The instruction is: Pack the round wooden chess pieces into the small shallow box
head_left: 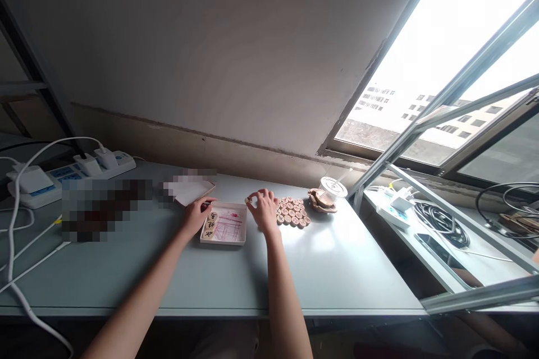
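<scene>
A shallow white box [223,243] lies on the grey table, its floor marked with purple-red lines. Inside it, along the left wall, several round wooden xiangqi pieces [209,225] form a column. My left hand [197,216] is closed at the box's upper left corner, gripping the rim; its fingertips are partly hidden. Just beyond the right wall, my right hand [265,210] pinches one xiangqi piece [248,201] between thumb and finger. To the right of that hand, many more xiangqi pieces [292,212] lie face up in close rows, some of them behind the hand.
A white box lid [196,193] rests behind the box. At the back right, a lidded plastic cup [334,188] with a straw stands by a brown carved dish [322,202]. Power strips [122,162] and white cables occupy the left. A metal frame [396,151] rises at the right.
</scene>
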A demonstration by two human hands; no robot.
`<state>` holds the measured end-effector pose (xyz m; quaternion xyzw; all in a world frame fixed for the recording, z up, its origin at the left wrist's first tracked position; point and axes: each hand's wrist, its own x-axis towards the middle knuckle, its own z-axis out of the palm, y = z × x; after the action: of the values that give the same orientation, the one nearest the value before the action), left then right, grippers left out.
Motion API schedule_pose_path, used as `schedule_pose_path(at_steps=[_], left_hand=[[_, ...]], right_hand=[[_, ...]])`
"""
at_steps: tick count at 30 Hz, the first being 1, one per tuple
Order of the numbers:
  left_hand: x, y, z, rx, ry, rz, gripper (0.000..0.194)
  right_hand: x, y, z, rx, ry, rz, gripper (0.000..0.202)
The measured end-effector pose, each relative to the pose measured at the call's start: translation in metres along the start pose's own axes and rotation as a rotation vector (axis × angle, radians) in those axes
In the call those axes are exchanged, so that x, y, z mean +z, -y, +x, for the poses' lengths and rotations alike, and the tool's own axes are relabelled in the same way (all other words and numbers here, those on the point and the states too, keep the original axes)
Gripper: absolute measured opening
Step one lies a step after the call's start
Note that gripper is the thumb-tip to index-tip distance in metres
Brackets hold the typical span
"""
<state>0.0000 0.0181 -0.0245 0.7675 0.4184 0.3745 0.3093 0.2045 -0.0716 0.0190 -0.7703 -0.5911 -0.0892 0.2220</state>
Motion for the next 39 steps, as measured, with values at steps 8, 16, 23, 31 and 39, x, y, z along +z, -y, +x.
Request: schedule_pose_path(at_steps=[8, 16, 23, 31, 39], left_hand=[[0.002, 0.008, 0.003, 0.03, -0.088, -0.008, 0.029], [0.004, 0.005, 0.002, 0.068, 0.036, -0.115, 0.031], [0.005, 0.016, 0.005, 0.143, 0.058, -0.043, 0.034], [0.001, 0.014, 0.005, 0.076, -0.024, 0.023, 0.035], [0.0, 0.009, 0.004, 0.064, -0.022, 0.018, 0.035]], right_hand=[[-0.003, 0.007, -0.003, -0.088, 0.051, 0.093, 0.034], [0.013, 0.069, -0.02, -0.456, 0.237, 0.124, 0.021], [-0.015, 0.03, -0.005, -0.275, 0.125, 0.182, 0.025], [-0.024, -0.027, -0.009, 0.028, 0.218, 0.108, 0.016], [-0.026, -0.008, -0.008, -0.072, 0.158, 0.123, 0.019]])
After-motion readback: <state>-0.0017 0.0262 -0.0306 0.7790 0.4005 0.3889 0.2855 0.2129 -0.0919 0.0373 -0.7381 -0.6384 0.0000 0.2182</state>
